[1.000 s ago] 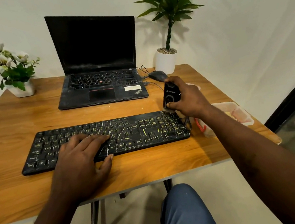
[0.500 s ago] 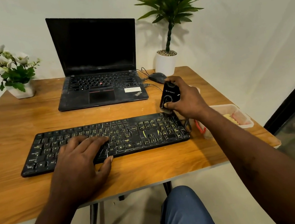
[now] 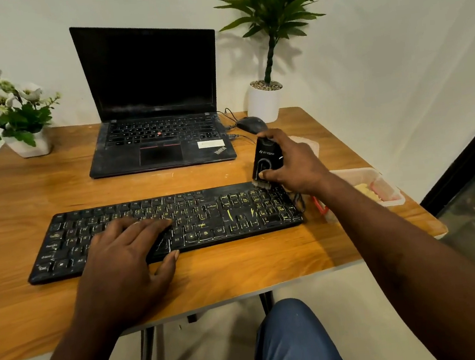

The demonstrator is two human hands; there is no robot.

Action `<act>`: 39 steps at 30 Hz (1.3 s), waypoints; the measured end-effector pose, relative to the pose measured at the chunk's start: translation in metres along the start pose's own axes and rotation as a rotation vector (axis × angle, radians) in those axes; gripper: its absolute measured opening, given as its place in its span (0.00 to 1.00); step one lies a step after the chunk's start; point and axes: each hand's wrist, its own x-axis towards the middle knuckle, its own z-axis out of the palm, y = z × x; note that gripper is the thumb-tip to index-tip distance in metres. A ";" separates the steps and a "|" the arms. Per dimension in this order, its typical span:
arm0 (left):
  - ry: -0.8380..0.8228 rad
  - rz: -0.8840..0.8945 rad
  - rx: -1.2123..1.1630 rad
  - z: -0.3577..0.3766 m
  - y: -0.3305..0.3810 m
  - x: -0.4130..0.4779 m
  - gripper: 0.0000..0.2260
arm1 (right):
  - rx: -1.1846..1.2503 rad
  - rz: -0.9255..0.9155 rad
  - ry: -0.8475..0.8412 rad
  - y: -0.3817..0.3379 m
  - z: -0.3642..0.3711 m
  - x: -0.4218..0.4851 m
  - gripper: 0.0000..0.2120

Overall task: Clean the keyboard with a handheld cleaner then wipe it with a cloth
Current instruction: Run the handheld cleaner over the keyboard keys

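Note:
A black keyboard (image 3: 222, 211) with yellow marks lies across the wooden table (image 3: 8, 202). My left hand (image 3: 126, 259) rests flat on its left-middle keys, fingers straight, thumb at the front edge. My right hand (image 3: 291, 164) grips a black handheld cleaner (image 3: 265, 158) upright, thumb on its front. The cleaner's brush end touches the keyboard's top right corner. A clear plastic tub (image 3: 387, 188) at the right holds something yellow, perhaps a cloth.
An open black laptop (image 3: 158, 129) stands behind the keyboard, with a black mouse (image 3: 249, 124) and cables to its right. A white flower pot (image 3: 27, 145) sits back left, a potted green plant (image 3: 265, 101) back right. The table edge runs just right of the tub.
The cleaner in my right hand has shifted slightly down onto the keyboard's top right corner. My left hand has stayed in place.

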 end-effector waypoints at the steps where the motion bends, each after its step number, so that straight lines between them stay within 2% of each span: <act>1: 0.000 -0.002 0.000 0.000 0.000 0.000 0.28 | -0.047 0.013 0.040 0.000 -0.002 0.001 0.40; 4: 0.003 -0.008 0.004 0.000 0.001 -0.001 0.28 | -0.006 0.024 0.081 0.000 -0.008 0.005 0.39; 7: 0.008 -0.007 0.003 -0.001 0.000 -0.001 0.28 | 0.089 0.010 -0.015 -0.001 -0.005 0.004 0.39; 9: 0.005 -0.006 0.001 -0.001 0.001 0.000 0.28 | 0.003 0.016 -0.005 0.003 -0.003 0.002 0.39; 12: 0.002 -0.006 0.002 -0.001 0.001 0.000 0.28 | -0.090 0.061 0.106 0.005 -0.008 0.005 0.40; 14: -0.002 -0.010 0.007 0.000 0.001 -0.001 0.28 | 0.045 0.070 0.087 0.005 -0.008 0.005 0.39; 16: 0.002 -0.014 0.011 0.000 0.000 -0.001 0.28 | 0.135 0.039 -0.016 0.001 -0.002 0.001 0.39; 18: 0.005 -0.011 0.016 0.000 0.001 -0.001 0.28 | 0.061 0.016 -0.039 0.001 0.001 0.000 0.39; 21: 0.006 -0.015 0.012 0.000 0.002 -0.001 0.28 | -0.105 0.044 0.085 0.003 -0.008 0.005 0.40; 23: 0.006 -0.020 0.010 -0.001 0.002 -0.001 0.29 | -0.066 0.054 0.100 0.006 -0.011 0.006 0.39; 25: 0.003 -0.028 0.008 -0.001 0.001 -0.001 0.29 | 0.026 0.047 0.040 0.006 -0.009 0.004 0.39; 27: 0.002 -0.025 0.009 -0.001 0.001 -0.001 0.29 | -0.025 0.038 0.028 0.006 -0.007 0.001 0.39; 29: 0.003 -0.016 0.007 -0.001 0.002 -0.001 0.29 | -0.168 0.039 0.090 0.007 -0.010 0.000 0.39; 31: -0.001 -0.024 0.003 -0.001 0.002 -0.001 0.29 | -0.177 0.050 0.132 0.007 -0.014 -0.003 0.39; 39: 0.003 -0.034 -0.010 -0.002 0.002 -0.001 0.29 | -0.192 0.003 0.029 -0.006 -0.022 -0.055 0.40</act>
